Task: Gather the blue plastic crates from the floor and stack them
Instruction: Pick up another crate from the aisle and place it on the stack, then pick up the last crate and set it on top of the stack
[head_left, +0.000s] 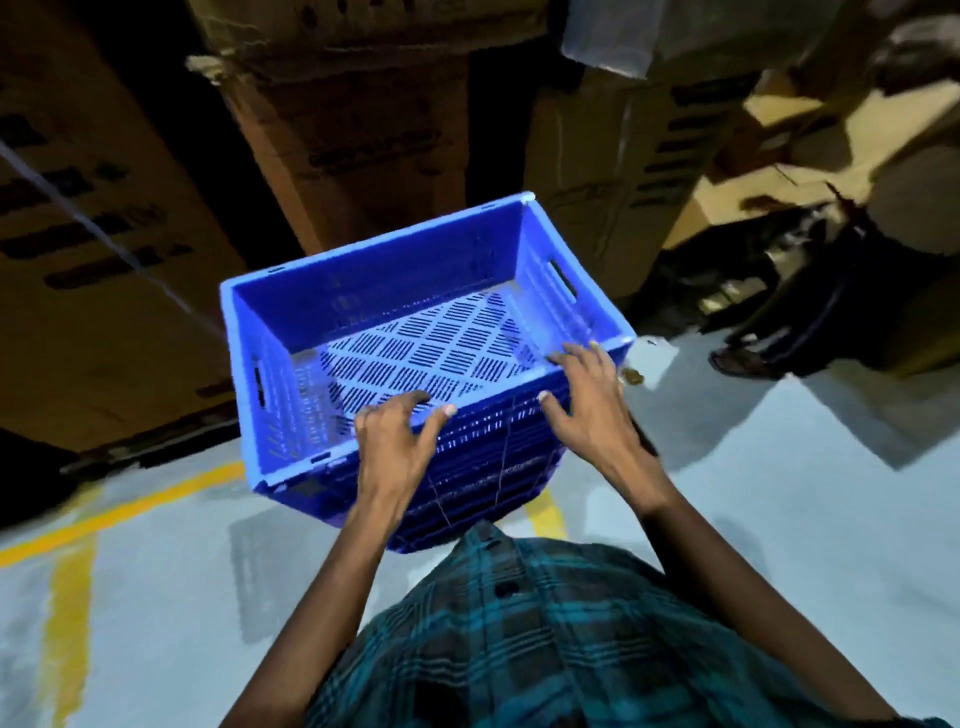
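A blue plastic crate (415, 322) with a slotted floor and slotted walls sits on top of a stack of blue crates (483, 483), right in front of me. It is empty. My left hand (397, 441) rests on the near rim, fingertips curled over the edge and thumb out to the side. My right hand (587, 400) lies on the near right part of the rim, fingers spread. Neither hand clearly grips the crate. The lower crates are mostly hidden behind my arms and my checked shirt.
Tall cardboard boxes (353, 119) stand close behind the stack, with more boxes (88, 249) to the left. At the right stands another person, a sandalled foot (743, 358) on the floor. The grey floor (779, 493) has yellow lines (119, 506).
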